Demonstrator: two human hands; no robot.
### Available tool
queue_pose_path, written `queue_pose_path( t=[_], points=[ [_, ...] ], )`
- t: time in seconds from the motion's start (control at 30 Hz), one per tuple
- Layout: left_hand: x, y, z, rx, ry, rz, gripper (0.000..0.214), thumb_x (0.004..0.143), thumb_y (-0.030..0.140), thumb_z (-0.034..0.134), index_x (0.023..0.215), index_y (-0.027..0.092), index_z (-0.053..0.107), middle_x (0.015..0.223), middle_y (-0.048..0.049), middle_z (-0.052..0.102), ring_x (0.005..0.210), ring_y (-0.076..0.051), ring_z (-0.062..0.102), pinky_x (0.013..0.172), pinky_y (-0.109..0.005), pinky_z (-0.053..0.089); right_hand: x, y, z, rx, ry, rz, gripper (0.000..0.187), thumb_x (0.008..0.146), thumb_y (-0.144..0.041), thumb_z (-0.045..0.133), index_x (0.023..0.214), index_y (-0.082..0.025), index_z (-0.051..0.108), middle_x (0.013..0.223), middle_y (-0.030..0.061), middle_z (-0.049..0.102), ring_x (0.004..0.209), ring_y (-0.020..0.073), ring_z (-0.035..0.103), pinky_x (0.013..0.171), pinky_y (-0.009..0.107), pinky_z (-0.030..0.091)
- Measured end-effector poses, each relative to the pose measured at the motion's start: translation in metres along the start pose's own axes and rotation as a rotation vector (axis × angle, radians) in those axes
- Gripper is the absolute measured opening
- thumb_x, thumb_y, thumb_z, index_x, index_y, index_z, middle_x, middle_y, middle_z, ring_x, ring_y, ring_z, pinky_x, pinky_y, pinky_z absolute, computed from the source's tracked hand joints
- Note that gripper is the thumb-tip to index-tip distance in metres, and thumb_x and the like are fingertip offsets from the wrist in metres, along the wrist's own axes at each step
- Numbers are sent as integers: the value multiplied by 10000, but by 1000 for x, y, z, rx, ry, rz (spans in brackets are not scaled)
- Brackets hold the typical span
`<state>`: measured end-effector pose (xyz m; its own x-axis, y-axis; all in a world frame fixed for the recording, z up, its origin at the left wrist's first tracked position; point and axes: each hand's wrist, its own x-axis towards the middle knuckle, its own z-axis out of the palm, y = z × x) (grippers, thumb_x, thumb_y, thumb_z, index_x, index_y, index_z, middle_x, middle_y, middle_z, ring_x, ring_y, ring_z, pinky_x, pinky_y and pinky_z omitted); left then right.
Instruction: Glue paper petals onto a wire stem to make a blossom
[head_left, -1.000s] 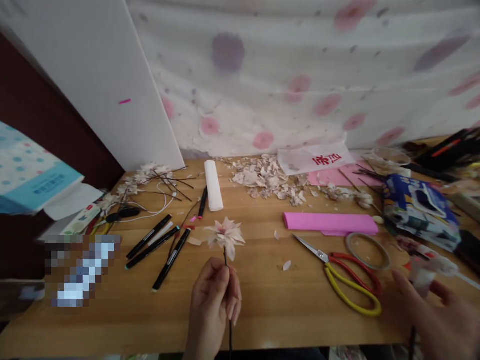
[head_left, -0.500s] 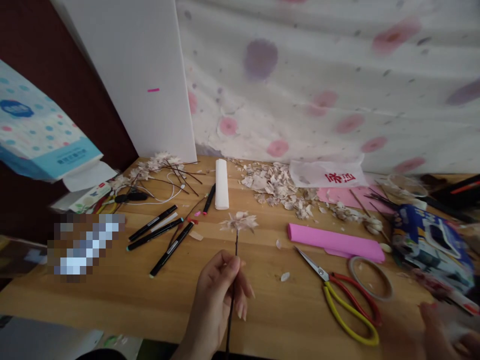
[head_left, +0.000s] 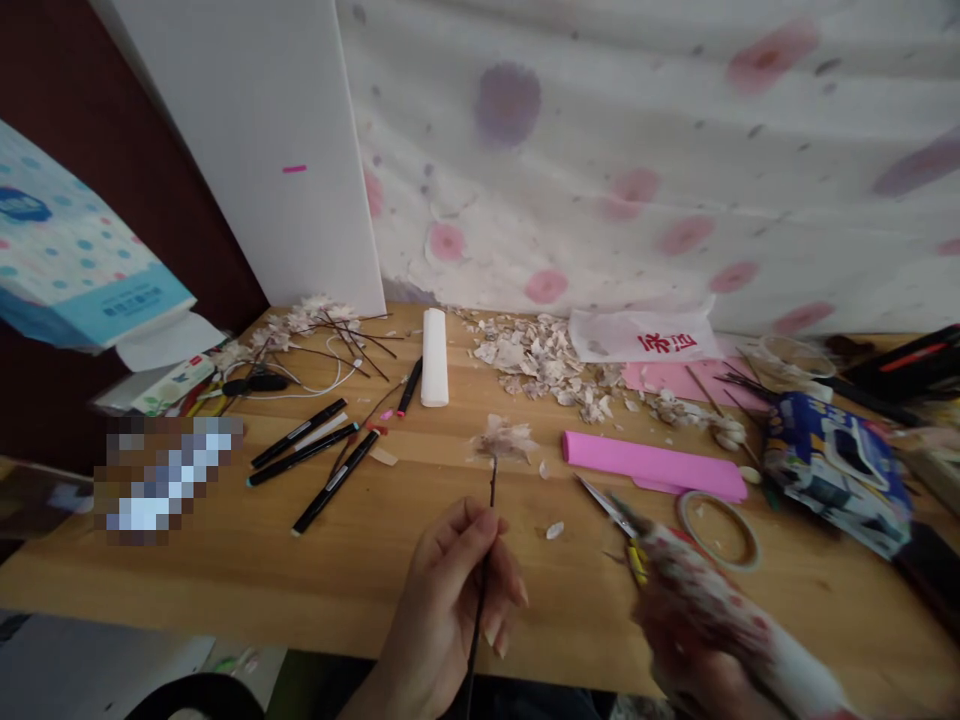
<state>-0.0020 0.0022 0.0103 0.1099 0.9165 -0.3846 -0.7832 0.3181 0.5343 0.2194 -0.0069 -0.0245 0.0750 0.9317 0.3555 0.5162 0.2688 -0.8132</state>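
Two hands low over wooden table. Left hand pinches dark wire stem of paper flower; bloom upright, near pink paper roll. Right hand, blurred, clasps patterned tool above scissors. Blue printed bag at right, contents hidden. Tissue box at left, tissue protruding.

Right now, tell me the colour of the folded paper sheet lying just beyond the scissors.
The folded paper sheet is plain bright pink, clearest in the head view.
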Motion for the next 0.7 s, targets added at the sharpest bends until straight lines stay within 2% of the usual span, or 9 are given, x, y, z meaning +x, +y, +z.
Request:
queue_pose_path(
  t=[0.1,0.2,0.43,0.53,0.7],
  points=[
    [-7,-7,5,-31,-79,-35,347,750,412,883,736,169,635,464,37,665,273,-25,339,282,-122,364,-6,-28,27,-23,-36,-69,369,943,-609,581,862,-279,725,702,22,721,546,221,672,480,314,494],
    [-12,-13,7,-56,-146,-62,320,813,403,834,721,176,628,446,43,652,264,-24,328,287,-122,377,-3,-41,39,-73,-22,-214,364,955,-586,557,822,-265,665,618,-24,686,457,175,643,430,271,437],
    [-15,-18,5,-81,-189,-64,278,852,394,803,766,178,651,476,29,695,261,-29,341,290,-118,379,-2,-33,38,-192,45,-299,399,987,-582,519,773,-253,588,569,-41,626,391,157,593,372,263,388],
    [-15,-20,5,-82,-207,-68,273,866,396,790,779,178,652,472,36,690,263,-30,349,298,-117,389,0,-34,37,-240,64,-350,434,994,-594,506,727,-254,545,521,-54,554,360,151,542,359,268,356],
    [-14,-21,6,-90,-230,-70,270,878,397,779,788,175,655,504,16,725,266,-27,350,304,-113,393,4,-38,37,-242,85,-393,458,999,-584,509,679,-258,481,484,-58,493,321,138,472,338,270,314]
  ],
)
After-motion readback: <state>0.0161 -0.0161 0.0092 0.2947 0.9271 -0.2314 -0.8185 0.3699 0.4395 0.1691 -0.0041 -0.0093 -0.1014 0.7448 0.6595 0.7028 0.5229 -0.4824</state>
